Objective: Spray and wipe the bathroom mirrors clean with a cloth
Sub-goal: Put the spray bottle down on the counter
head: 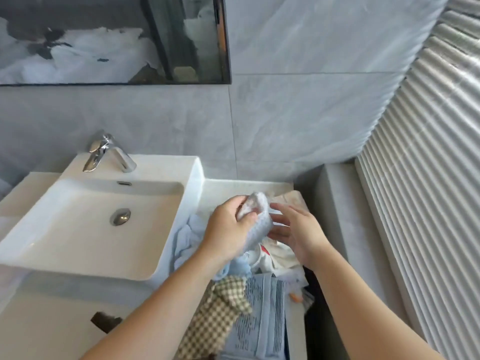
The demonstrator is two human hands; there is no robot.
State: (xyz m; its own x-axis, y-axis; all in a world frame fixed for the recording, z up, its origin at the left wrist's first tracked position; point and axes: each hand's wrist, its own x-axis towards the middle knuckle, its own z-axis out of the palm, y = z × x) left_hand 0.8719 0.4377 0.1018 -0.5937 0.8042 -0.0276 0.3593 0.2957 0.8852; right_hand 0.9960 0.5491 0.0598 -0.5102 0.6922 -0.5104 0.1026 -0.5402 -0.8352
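Note:
My left hand grips a pale blue waffle-textured cloth, bunched up above the counter to the right of the sink. My right hand is right beside it with fingers spread, fingertips touching the cloth's right side. The mirror hangs on the grey tiled wall at the upper left; its dark frame edge shows at the right and bottom. No spray bottle is in view.
A white rectangular sink with a chrome tap sits at the left. A pile of cloths lies under my hands: light blue, checked brown, striped blue, white. Ribbed blinds fill the right side.

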